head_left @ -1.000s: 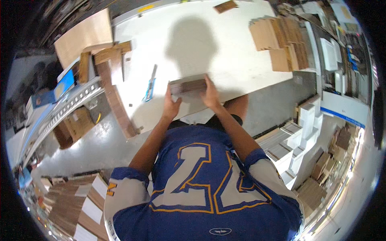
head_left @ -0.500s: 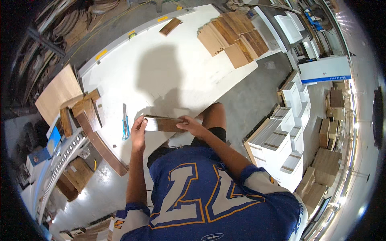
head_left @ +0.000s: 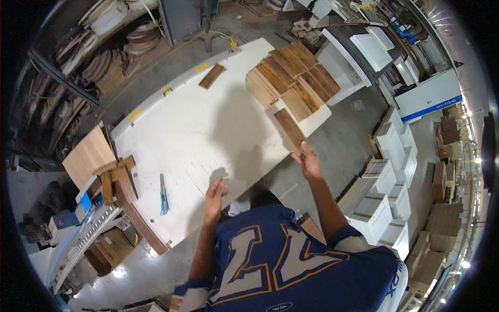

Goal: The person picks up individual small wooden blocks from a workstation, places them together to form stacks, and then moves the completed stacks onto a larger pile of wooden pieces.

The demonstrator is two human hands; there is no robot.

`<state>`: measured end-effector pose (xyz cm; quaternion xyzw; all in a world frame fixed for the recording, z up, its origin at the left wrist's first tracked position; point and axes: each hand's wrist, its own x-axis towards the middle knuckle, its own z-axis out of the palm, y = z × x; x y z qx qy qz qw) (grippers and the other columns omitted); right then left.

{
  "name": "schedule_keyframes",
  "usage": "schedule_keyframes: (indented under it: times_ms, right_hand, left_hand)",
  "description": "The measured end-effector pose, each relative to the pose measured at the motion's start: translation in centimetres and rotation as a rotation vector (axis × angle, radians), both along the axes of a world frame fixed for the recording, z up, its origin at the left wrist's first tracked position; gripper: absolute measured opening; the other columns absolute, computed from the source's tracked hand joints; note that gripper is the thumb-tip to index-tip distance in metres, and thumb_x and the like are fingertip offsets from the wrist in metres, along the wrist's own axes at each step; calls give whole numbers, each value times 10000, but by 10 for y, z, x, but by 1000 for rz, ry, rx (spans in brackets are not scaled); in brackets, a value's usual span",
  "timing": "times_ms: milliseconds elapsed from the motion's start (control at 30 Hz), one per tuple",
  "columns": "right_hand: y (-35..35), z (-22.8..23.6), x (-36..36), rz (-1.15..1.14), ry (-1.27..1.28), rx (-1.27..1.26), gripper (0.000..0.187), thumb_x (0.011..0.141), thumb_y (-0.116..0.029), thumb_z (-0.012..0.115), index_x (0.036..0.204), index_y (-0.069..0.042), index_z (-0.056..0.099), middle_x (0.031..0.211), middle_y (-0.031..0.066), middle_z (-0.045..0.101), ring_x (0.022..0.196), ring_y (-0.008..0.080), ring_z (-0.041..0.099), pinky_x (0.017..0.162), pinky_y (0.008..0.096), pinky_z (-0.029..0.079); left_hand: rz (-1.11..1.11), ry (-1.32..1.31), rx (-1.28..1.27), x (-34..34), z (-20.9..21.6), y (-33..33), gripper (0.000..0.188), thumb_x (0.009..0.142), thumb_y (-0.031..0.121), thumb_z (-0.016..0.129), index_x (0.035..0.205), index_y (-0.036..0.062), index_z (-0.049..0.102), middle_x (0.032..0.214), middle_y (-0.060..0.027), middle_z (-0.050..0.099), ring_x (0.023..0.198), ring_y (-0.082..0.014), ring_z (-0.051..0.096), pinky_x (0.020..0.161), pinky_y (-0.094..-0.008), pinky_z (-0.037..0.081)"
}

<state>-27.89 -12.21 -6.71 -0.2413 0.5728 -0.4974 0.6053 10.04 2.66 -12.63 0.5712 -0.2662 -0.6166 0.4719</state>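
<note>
My right hand (head_left: pixel 307 160) grips one end of a brown wooden plank (head_left: pixel 287 129), thumb and fingers on its near end. The plank is tilted and reaches toward the stacked wooden planks (head_left: pixel 291 70) at the table's far right; whether its far end touches them I cannot tell. My left hand (head_left: pixel 215 193) is over the near edge of the white table (head_left: pixel 182 130), fingers loosely bent and apart, with nothing in it. To its left lies a blue utility knife (head_left: pixel 163 196) with its blade toward the far side. A single short wooden plank (head_left: pixel 212 76) rests near the far edge.
Wood pieces (head_left: pixel 110 177) and a light board (head_left: pixel 89 158) crowd the table's left end. A long yellow-marked level or rail (head_left: pixel 167 90) runs along the far edge. White cabinet boxes (head_left: pixel 371 218) stand on the floor at right. An open cardboard box (head_left: pixel 108 252) is at lower left.
My left hand has let go of the plank. My right hand has carried it away to the right and forward, toward the stacked planks. The view has shifted too.
</note>
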Motion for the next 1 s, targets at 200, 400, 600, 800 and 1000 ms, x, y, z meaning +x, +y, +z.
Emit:
schedule_keyframes:
  times_ms: [200,400,600,800,1000]
  right_hand:
    - [-100,5,-80,-127,16,-68,460,942,-385,832,824,-167,445,802,-7,519,604,129,576,771,314,660]
    - [-143,-6,-115,-162,-82,-2,427,941,-347,835,949,-90,495,817,0,516,680,151,670,783,311,688]
    - [-167,-20,-122,-178,-319,76,541,1063,-237,669,1519,-20,473,1504,100,503,1326,273,555,1120,442,551]
    - [-178,-10,-104,-292,-291,60,179,1066,-228,649,1199,-109,635,1089,48,641,916,197,631,820,319,572]
    - [-194,14,-79,-238,-254,214,322,1089,-232,590,1382,-99,582,1203,67,584,1041,214,586,982,350,519]
  left_hand:
    - [176,31,-9,-48,-2,-5,419,1099,304,622,1395,8,615,1014,-30,684,855,-127,623,852,-303,535]
    - [145,-117,6,-104,10,-14,375,1112,253,592,1396,10,618,1033,-32,693,890,-124,632,834,-293,537]
    - [308,-87,77,-150,22,-18,389,1093,294,633,1364,16,642,1025,-38,711,876,-121,637,810,-270,520]
    - [397,-20,25,-174,14,-10,337,1086,305,645,1303,49,677,1005,-27,721,881,-126,662,788,-270,522]
    - [343,-143,68,-162,33,-19,324,1095,287,624,1301,42,667,1060,-48,731,933,-132,672,824,-278,540]
